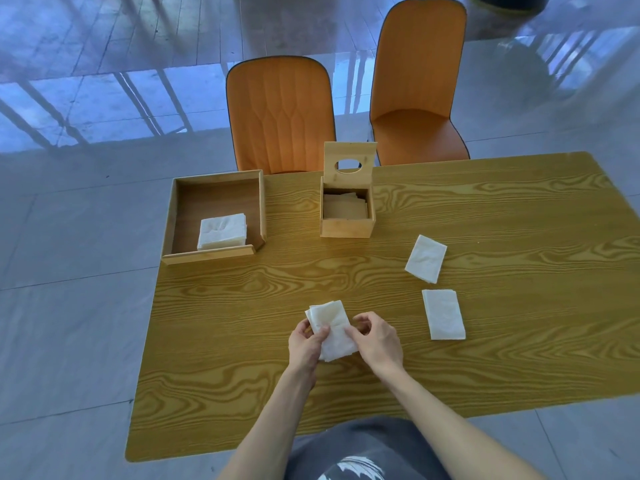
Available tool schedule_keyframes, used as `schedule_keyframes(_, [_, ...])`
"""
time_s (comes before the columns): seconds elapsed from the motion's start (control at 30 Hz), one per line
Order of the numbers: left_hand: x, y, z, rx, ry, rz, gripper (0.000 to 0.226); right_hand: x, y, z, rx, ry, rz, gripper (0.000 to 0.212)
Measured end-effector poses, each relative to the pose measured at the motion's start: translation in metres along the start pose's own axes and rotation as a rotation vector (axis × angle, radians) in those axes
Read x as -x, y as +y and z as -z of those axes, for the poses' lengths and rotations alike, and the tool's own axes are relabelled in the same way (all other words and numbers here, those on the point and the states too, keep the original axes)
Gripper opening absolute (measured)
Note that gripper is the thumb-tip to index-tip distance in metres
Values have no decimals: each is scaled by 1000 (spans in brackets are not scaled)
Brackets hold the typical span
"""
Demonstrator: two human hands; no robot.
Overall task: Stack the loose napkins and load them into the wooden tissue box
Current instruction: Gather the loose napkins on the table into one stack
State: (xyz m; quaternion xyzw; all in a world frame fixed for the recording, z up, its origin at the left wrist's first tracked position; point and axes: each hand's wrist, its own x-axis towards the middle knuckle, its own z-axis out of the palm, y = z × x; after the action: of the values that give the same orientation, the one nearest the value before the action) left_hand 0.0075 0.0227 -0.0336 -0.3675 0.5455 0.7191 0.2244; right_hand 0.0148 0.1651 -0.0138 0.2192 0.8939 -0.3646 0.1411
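Observation:
A small stack of white napkins (331, 325) is held between my hands just above the table's near middle. My left hand (305, 344) grips its left edge with the thumb on top. My right hand (375, 337) pinches its right edge. Two more white napkins lie flat to the right, one (426, 259) farther back and tilted, one (443, 314) nearer. The wooden tissue box (347, 225) stands at the table's back middle, its lid with an oval hole (349, 162) raised upright; napkins lie inside it.
A shallow wooden tray (218, 181) at the back left corner holds a neat pile of white napkins (222, 231). Two orange chairs (280, 112) (417, 81) stand behind the wood-grain table (242, 358). The table's left edge drops to a grey tiled floor.

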Motion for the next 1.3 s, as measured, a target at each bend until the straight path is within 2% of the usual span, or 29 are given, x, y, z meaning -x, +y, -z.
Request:
schedule_keyframes(0.23, [2, 1, -26, -53, -69, 29, 24, -20, 29, 49, -23, 283, -130, 24])
schedule_keyframes(0.37, [6, 0, -46, -101, -111, 28, 39, -31, 48, 77, 1, 416, -240, 24])
schedule_keyframes(0.5, [7, 1, -60, -134, -139, 48, 45, -36, 70, 94, 102, 421, -347, 29])
schedule_keyframes(0.67, [10, 0, -73, -127, -143, 70, 35, -37, 83, 100, 72, 358, -477, 54])
schedule_keyframes(0.83, [10, -1, -77, -129, -170, 44, 29, -41, 86, 100, 58, 323, -499, 41])
schedule_keyframes(0.93, [11, -3, -75, -95, -213, 63, 24, -42, 84, 98, -58, 334, -456, 32])
schedule_keyframes(1.07, [12, -1, -71, -54, -269, 89, 39, -42, 82, 93, -290, 317, -384, 31])
schedule_keyframes(1.17, [12, 0, -70, -33, -273, 91, 48, -42, 80, 89, -633, 224, -341, 21])
schedule_keyframes(1.23, [12, 1, -71, -23, -267, 89, 49, -40, 78, 87, -882, 103, -365, 12])
schedule_keyframes(1.3, [13, 1, -71, -14, -260, 93, 47, -37, 75, 83, -946, -37, -350, 17])
